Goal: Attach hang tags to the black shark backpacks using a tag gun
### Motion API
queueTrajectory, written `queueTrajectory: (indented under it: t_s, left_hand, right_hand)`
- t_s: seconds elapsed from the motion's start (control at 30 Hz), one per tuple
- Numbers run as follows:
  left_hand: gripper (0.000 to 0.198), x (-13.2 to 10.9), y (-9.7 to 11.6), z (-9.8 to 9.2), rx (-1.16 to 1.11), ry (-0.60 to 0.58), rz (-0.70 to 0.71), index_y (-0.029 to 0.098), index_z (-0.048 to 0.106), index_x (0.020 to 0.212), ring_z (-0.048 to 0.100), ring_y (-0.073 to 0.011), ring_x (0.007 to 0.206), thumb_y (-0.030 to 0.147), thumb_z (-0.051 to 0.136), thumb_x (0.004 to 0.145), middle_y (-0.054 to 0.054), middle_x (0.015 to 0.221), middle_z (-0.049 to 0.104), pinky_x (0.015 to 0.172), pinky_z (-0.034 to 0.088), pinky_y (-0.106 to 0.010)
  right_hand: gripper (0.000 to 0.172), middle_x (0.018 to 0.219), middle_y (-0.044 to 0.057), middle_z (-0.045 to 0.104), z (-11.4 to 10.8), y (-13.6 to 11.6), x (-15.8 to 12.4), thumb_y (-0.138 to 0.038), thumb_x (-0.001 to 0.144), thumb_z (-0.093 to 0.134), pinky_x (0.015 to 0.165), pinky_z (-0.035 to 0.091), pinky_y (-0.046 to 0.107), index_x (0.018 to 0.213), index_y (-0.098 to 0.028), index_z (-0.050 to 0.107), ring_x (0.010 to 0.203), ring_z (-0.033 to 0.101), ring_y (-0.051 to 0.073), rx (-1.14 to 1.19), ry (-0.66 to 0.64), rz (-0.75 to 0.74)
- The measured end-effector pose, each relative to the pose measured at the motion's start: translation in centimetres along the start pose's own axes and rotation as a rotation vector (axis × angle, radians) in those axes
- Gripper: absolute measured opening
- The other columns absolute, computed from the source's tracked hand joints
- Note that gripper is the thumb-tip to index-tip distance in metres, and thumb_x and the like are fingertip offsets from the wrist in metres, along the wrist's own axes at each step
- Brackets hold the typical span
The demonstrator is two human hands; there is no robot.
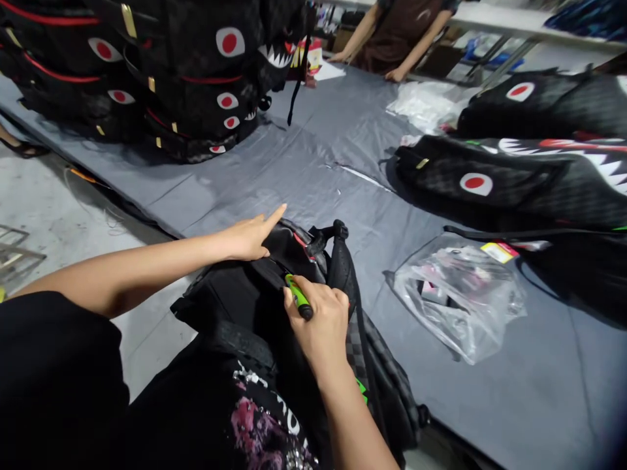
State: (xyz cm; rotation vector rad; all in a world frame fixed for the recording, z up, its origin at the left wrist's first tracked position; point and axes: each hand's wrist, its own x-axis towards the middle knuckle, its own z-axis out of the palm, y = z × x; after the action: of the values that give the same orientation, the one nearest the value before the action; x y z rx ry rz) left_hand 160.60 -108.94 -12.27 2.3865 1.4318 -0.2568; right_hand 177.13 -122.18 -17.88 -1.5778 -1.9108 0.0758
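Observation:
A black backpack [245, 294] lies across the table's near edge and against my body, its checked side and straps toward the right. My left hand [247, 238] grips its upper edge, with the index finger stretched out and the thumb on the fabric; the other fingers are mostly hidden. In my right hand [323, 320] is a slim tool with a bright green and black handle [298, 297]. Its thin dark shaft points at the fabric close to my left thumb, and I cannot make out the tip.
Stacked black backpacks [196, 78] with red-and-white eyes stand at the back left. More backpacks [490, 179] lie at the right, near a clear plastic bag [460, 300]. Across the grey-covered table [294, 170], a person in a brown apron [399, 39] rests both hands on it.

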Motion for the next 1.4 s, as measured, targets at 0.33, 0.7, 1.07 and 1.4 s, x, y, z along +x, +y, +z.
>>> queueTrajectory:
  t_s: [0.33, 0.7, 1.07, 1.4]
  left_hand:
    - [0.1, 1.3, 0.1, 1.2, 0.062, 0.068, 0.011, 0.019, -0.008, 0.153, 0.061, -0.0246, 0.103, 0.03, 0.063, 0.084, -0.016, 0.126, 0.054, 0.081, 0.045, -0.03]
    - [0.098, 1.9, -0.6, 1.9, 0.028, 0.088, 0.04, 0.018, -0.008, 0.153, 0.059, -0.0233, 0.099, 0.028, 0.061, 0.084, -0.016, 0.122, 0.055, 0.081, 0.043, -0.03]
    - [0.093, 1.8, -0.4, 1.7, 0.023, 0.083, 0.026, 0.018, -0.003, 0.154, 0.06, -0.0241, 0.099, 0.024, 0.06, 0.085, -0.017, 0.124, 0.054, 0.08, 0.043, -0.031]
    - [0.092, 2.0, -0.3, 2.4, 0.014, 0.11, 0.014, 0.019, -0.004, 0.154, 0.061, -0.0242, 0.097, 0.023, 0.058, 0.085, -0.016, 0.121, 0.054, 0.077, 0.044, -0.03]
  right_hand:
    - [0.017, 0.1, 0.003, 0.073, 1.5, -0.7, 1.2, -0.031, 0.088, 0.065, 0.082, 0.035, 0.036, 0.101, -0.021, 0.066, 0.093, 0.066, 0.02, 0.126, -0.005, 0.054]
    - [0.024, 0.106, 0.007, 0.073, 2.5, -1.6, 1.7, -0.025, 0.091, 0.056, 0.083, 0.048, 0.036, 0.11, -0.02, 0.068, 0.092, 0.068, 0.021, 0.227, -0.045, 0.141]
    - [0.023, 0.106, 0.009, 0.073, 2.2, -2.0, 1.5, -0.023, 0.091, 0.054, 0.084, 0.044, 0.037, 0.11, -0.018, 0.067, 0.093, 0.068, 0.022, 0.132, -0.053, 0.109]
    - [0.024, 0.105, 0.009, 0.073, 3.0, -1.4, 1.6, -0.022, 0.09, 0.056, 0.084, 0.044, 0.037, 0.112, -0.017, 0.066, 0.088, 0.068, 0.021, 0.165, -0.024, 0.114]
